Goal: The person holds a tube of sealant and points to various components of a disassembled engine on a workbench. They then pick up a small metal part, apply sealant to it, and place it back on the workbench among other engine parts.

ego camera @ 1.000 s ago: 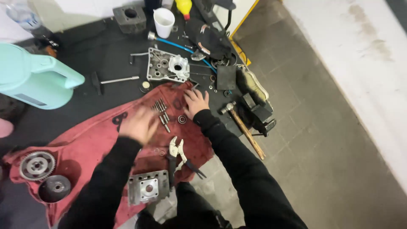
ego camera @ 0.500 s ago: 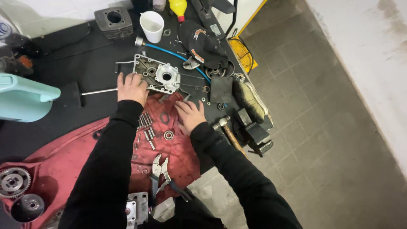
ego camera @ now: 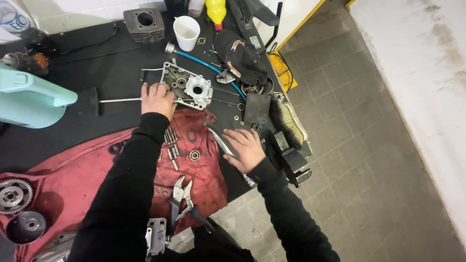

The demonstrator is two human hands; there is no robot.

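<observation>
Black mat point(ego camera: 111, 77) covers the floor work area, so small parts show against it and don't roll off onto the tiles point(ego camera: 369, 145) at right.

Red rag point(ego camera: 82, 179) is spread over the near half of the mat. It serves as a parts tray: pins point(ego camera: 171, 145), a bearing point(ego camera: 194, 155), pliers point(ego camera: 180, 196) laid out on it in reach, gear point(ego camera: 12, 195) and a round black part point(ego camera: 26, 227) parked at the near left.

Teal jug point(ego camera: 29, 99) sits at the left edge, clear of the hands. Cylinder point(ego camera: 144, 22), white cup point(ego camera: 186, 33) and yellow bottle point(ego camera: 216, 10) are lined along the far edge, out of the way.

Engine cover point(ego camera: 187, 87) lies flat, inner face up, just beyond the rag, mid-mat, so the bores are accessible from above.

Left hand point(ego camera: 156, 99) rests on the cover's left edge, fingers curled loosely over it, apparently steadying it; not a full grip. A T-handle tool point(ego camera: 116, 100) lies just left of that hand; cannot tell if it's touched.

Right hand point(ego camera: 246, 148) is palm down at the rag's right edge, fingers partly spread over a silver wrench point(ego camera: 221, 140), pressing or about to close on it, not clearly wrapped round it.

Hammer point(ego camera: 291, 160) and brush point(ego camera: 284, 119) lie just right of that hand at the mat edge.
</observation>
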